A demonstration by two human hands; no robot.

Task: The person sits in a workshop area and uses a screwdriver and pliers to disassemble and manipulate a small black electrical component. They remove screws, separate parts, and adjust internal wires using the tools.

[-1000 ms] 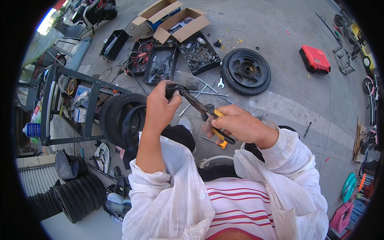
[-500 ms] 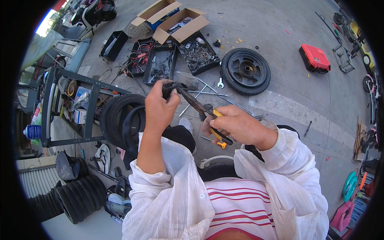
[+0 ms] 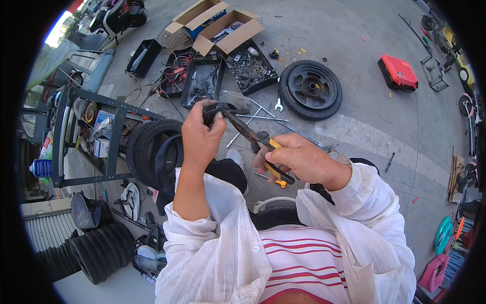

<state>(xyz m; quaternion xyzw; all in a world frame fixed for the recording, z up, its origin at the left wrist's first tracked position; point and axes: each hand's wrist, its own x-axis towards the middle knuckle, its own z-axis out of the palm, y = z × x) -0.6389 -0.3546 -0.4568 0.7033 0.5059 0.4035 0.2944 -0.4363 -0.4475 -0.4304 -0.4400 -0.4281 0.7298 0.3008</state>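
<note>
My left hand (image 3: 198,133) is raised in front of me, its fingers and thumb closed around a small black curved part (image 3: 213,112). In my right hand (image 3: 309,159) are long-nosed pliers (image 3: 246,133) with yellow and black handles. The jaws reach up and left to the black part beside my left thumb; whether they grip it cannot be made out. My left fingers hide much of the part. Below the pliers, an orange-handled tool (image 3: 281,183) lies on the ground by my legs.
A black spoked wheel (image 3: 299,101) with tyre lies ahead. Left of it are black trays (image 3: 219,83) of metal parts and an open cardboard box (image 3: 248,38). A cross-shaped lug wrench (image 3: 262,117) lies nearer. Tyres (image 3: 139,152) and a grey metal rack (image 3: 119,142) stand left; a red case (image 3: 400,73) sits right.
My left hand and the black part have shifted very slightly left. The pliers' jaws stay at the part, and my right hand barely moves.
</note>
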